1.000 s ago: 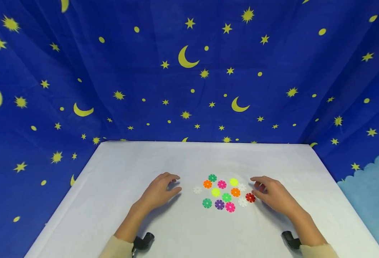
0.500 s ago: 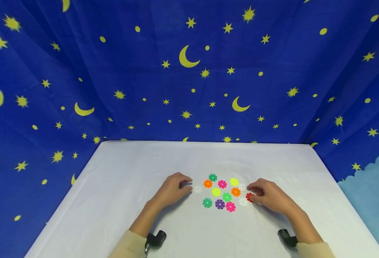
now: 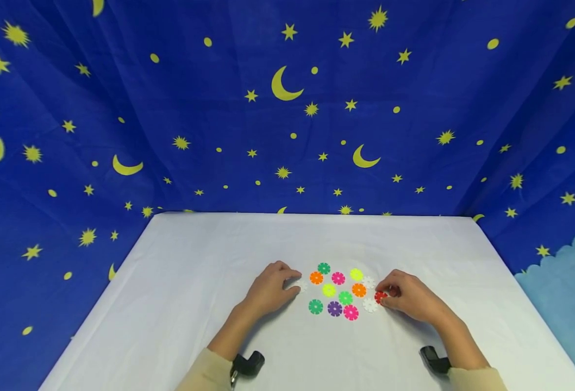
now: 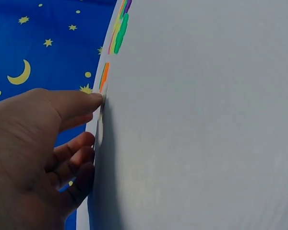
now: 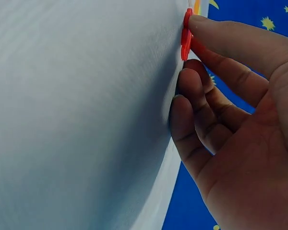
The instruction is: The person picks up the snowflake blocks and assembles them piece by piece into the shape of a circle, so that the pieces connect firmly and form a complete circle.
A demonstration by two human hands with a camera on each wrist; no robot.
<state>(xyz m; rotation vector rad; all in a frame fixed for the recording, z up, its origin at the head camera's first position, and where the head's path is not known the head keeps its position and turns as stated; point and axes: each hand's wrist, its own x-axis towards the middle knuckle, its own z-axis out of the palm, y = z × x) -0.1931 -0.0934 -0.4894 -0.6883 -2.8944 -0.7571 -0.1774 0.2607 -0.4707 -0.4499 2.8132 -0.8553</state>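
My right hand pinches a red notched plastic disc at the right end of a group of flat discs. In the right wrist view the thumb lies against the red disc, and the other fingers curl below it. At the group's left end my left hand has its thumb and forefinger parted at a white notched disc, which they partly cover. Whether the left fingertips touch this disc is unclear. The left wrist view shows the left hand low beside the tabletop, fingers slightly bent.
Between the hands several notched discs lie flat, among them a purple disc, an orange disc and a yellow disc. They rest on a white-covered table. A blue star-and-moon curtain stands behind it. Each wrist carries a black device.
My left hand has moved right, up to the white disc. My right hand has closed its thumb and forefinger on the red disc. The discs stay about where they were.
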